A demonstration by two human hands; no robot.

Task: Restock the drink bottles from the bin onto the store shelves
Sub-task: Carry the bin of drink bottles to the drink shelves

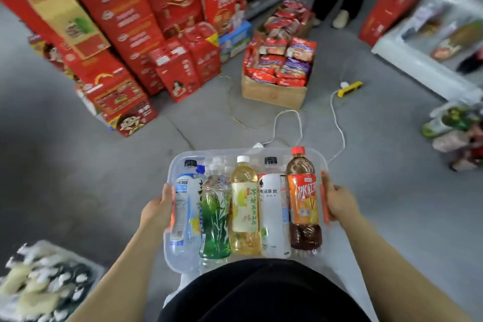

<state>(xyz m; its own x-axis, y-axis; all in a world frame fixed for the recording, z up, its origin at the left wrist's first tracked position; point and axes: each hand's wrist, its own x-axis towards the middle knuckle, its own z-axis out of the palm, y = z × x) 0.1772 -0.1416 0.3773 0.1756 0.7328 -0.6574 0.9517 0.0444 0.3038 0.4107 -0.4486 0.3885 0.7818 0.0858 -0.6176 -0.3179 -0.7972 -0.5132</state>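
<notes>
A clear plastic bin (183, 264), rectangular with rounded corners, is held level over the grey concrete floor (78, 165), its near edge against the person's black clothing (261, 293). The left hand (156, 210) grips the orange handle (173, 206) on the bin's left side, fingers curled round it. The right hand (339, 201) clamps the matching orange handle (325, 198) on the right in the same way.

Five plastic bottles lie flat in the bin, side by side and touching, long axes parallel, caps pointing away from the person. From left to right:
- a blue-and-white labelled bottle (184, 206) with a black cap
- a clear ribbed bottle (215, 214) with green leaf print
- a pale yellow drink (245, 206) with a white cap
- a white-wrapped bottle (273, 212) with a black cap
- a brown tea (303, 198) with a red cap and glossy orange label

Beyond the bin, a white cord (337, 123) runs across the floor to a yellow power strip (349, 87). A cardboard box (274, 93) of red snack packets stands beside stacked red cartons (130, 21).
</notes>
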